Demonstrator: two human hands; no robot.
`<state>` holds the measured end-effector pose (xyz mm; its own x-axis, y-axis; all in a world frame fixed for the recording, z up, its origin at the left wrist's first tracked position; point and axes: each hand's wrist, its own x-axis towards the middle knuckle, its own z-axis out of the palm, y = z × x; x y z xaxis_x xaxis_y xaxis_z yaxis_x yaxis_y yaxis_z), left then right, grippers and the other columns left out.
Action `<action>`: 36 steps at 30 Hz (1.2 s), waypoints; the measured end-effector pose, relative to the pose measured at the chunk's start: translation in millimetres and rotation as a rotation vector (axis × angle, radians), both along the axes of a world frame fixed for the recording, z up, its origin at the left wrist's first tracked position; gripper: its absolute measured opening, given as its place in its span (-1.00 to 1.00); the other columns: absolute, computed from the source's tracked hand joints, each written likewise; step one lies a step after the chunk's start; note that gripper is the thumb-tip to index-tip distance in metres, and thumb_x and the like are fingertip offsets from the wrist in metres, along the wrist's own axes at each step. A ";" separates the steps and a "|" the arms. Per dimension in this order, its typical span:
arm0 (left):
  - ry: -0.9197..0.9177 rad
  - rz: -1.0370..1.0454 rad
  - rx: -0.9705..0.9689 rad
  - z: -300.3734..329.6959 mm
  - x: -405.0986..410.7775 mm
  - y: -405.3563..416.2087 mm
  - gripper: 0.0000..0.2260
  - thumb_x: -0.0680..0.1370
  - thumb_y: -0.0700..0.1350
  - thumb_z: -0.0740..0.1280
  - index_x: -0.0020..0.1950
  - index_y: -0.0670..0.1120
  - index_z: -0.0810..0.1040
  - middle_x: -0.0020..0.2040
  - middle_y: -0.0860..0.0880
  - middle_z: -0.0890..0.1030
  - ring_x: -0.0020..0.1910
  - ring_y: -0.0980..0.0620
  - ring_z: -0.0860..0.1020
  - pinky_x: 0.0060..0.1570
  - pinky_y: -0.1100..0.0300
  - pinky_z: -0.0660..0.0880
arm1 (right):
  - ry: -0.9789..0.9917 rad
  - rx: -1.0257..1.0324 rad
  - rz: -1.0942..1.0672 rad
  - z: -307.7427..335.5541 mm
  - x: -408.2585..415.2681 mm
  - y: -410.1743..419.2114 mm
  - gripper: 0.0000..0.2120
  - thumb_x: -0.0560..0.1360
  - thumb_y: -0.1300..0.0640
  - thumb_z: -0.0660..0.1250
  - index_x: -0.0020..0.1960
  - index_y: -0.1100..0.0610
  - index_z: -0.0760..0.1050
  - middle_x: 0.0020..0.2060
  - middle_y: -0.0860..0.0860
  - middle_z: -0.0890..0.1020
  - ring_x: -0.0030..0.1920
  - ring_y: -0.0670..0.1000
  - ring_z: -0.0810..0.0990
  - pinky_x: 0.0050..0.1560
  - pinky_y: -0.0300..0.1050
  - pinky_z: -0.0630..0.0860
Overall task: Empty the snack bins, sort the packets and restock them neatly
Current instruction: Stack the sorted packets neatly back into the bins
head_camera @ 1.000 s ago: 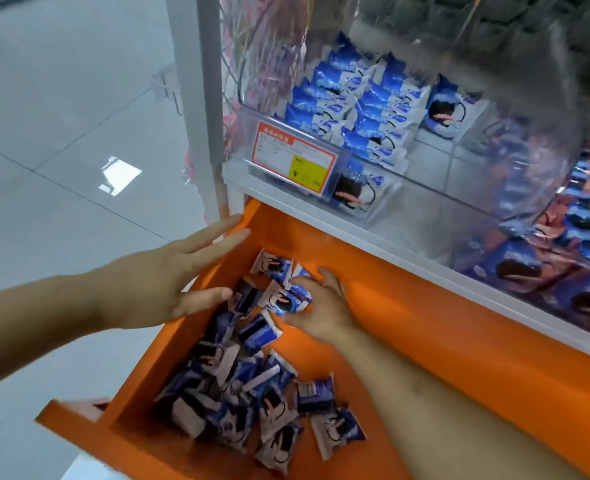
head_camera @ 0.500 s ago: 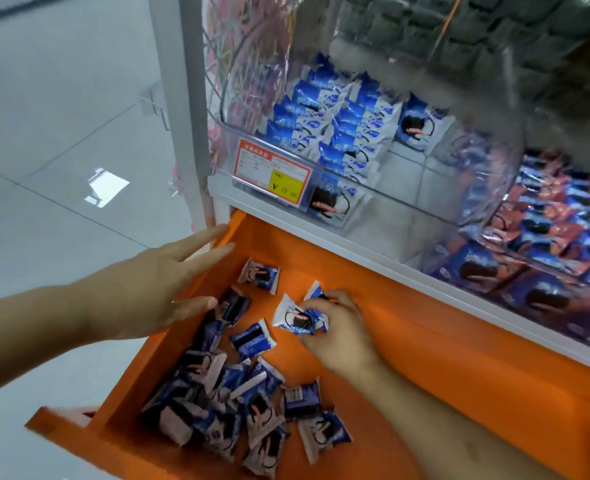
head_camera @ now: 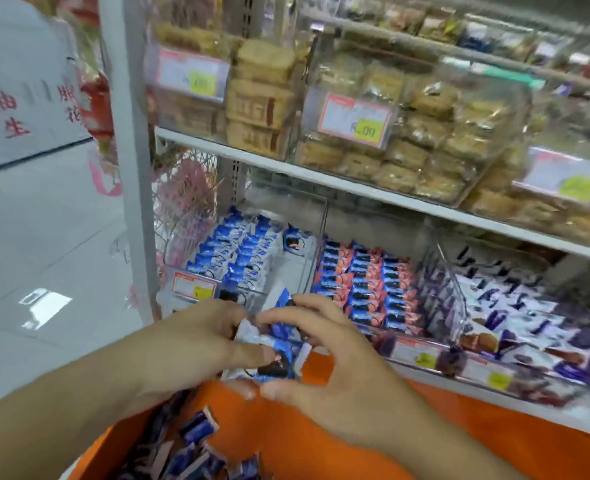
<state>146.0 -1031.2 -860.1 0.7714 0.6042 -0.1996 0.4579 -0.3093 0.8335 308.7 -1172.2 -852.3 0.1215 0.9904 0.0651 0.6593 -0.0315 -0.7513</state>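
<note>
Both hands meet above the orange shelf, in front of the clear bin of blue-and-white packets. My left hand grips a small bunch of blue-and-white snack packets, its thumb pressed across them. My right hand curls round the same bunch from the right, index finger on top and thumb beneath. More loose blue packets lie in a heap on the orange shelf below the hands. Neat rows of blue-and-white packets stand in the back left of that bin.
A bin of pink-and-blue packets stands to the right, then one of purple-and-white packets. The upper shelf carries clear bins of brown cakes. A white upright post borders the shelving at left, with tiled floor beyond.
Both hands have risen from the orange shelf and come together around a bunch of packets. The view has tilted up, so the upper shelf shows now.
</note>
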 end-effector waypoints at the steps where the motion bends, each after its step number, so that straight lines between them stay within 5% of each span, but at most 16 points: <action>1: -0.027 0.002 -0.014 4.8 1.0 -5.9 -0.71 0.50 0.04 0.55 0.09 -0.12 0.71 0.02 -0.16 0.73 0.08 -0.23 0.67 0.19 -0.24 0.56 | 0.028 0.037 -0.004 8.5 4.7 -7.0 -0.48 0.49 -0.01 0.57 0.31 -0.44 0.50 0.36 -0.42 0.32 0.39 -0.37 0.36 0.39 -0.24 0.37; 6: -0.221 0.090 -0.248 15.5 13.7 -43.3 -0.77 0.50 -0.23 0.53 0.15 -0.17 0.70 0.04 -0.16 0.74 0.07 -0.17 0.71 0.12 -0.11 0.65 | 0.188 0.080 -0.153 18.2 27.7 -24.4 -0.44 0.64 0.11 0.41 0.35 -0.52 0.41 0.26 -0.45 0.46 0.27 -0.37 0.46 0.26 -0.20 0.52; 11: -0.226 0.096 -0.394 14.1 20.8 -59.0 -0.85 0.54 -0.26 0.49 0.10 -0.15 0.71 -0.01 -0.11 0.76 -0.01 -0.04 0.74 -0.14 0.27 0.63 | 0.210 0.053 -0.235 3.4 47.2 -19.9 -0.50 0.47 0.10 0.58 0.36 -0.12 0.57 0.14 -0.13 0.58 0.06 -0.14 0.60 0.13 -0.04 0.58; 14: -0.216 0.141 -0.398 17.4 26.2 -55.2 -0.84 0.53 -0.25 0.50 0.07 -0.07 0.74 0.02 -0.09 0.76 0.00 -0.06 0.74 -0.03 0.13 0.68 | 0.201 0.063 -0.273 9.0 57.5 -19.3 -0.76 0.50 0.14 0.56 0.15 0.02 0.66 -0.04 0.00 0.60 -0.16 -0.07 0.56 -0.07 0.07 0.52; 19: -0.320 0.365 -0.410 10.8 30.8 -38.8 -0.88 0.50 -0.12 0.55 0.03 0.01 0.75 0.02 -0.12 0.75 0.08 -0.18 0.71 0.23 -0.21 0.59 | 0.297 0.142 -0.417 23.1 76.1 -26.4 -0.80 0.51 0.11 0.55 0.06 0.16 0.64 -0.02 0.14 0.68 -0.02 0.11 0.66 0.04 0.15 0.65; 24: -0.438 0.506 -0.451 8.7 39.8 -40.0 -0.81 0.44 -0.14 0.57 0.04 -0.03 0.75 -0.03 -0.11 0.76 -0.04 -0.04 0.71 0.07 -0.04 0.60 | 0.591 0.122 -0.377 11.6 58.8 -20.0 -0.73 0.36 0.12 0.64 0.00 0.10 0.65 -0.14 0.09 0.71 -0.17 0.03 0.71 -0.13 -0.10 0.63; 30: -0.529 0.487 -0.665 9.3 47.2 -52.0 -0.84 0.57 -0.28 0.38 0.12 -0.21 0.68 -0.13 -0.14 0.74 -0.15 -0.09 0.73 0.06 -0.11 0.60 | 0.627 0.178 -0.447 -2.2 39.1 -7.5 -0.71 0.35 0.16 0.67 -0.03 0.10 0.61 -0.18 0.04 0.70 -0.20 -0.03 0.68 -0.18 -0.23 0.59; 36: -0.573 0.438 -0.739 8.0 40.6 -53.7 -0.79 0.54 -0.15 0.45 0.11 -0.23 0.68 0.02 -0.21 0.73 0.10 -0.21 0.71 0.18 -0.15 0.60 | 0.625 0.163 -0.461 -6.0 37.0 -5.7 -0.73 0.36 0.09 0.68 -0.11 0.02 0.59 -0.22 -0.03 0.63 -0.21 -0.03 0.64 -0.23 -0.20 0.53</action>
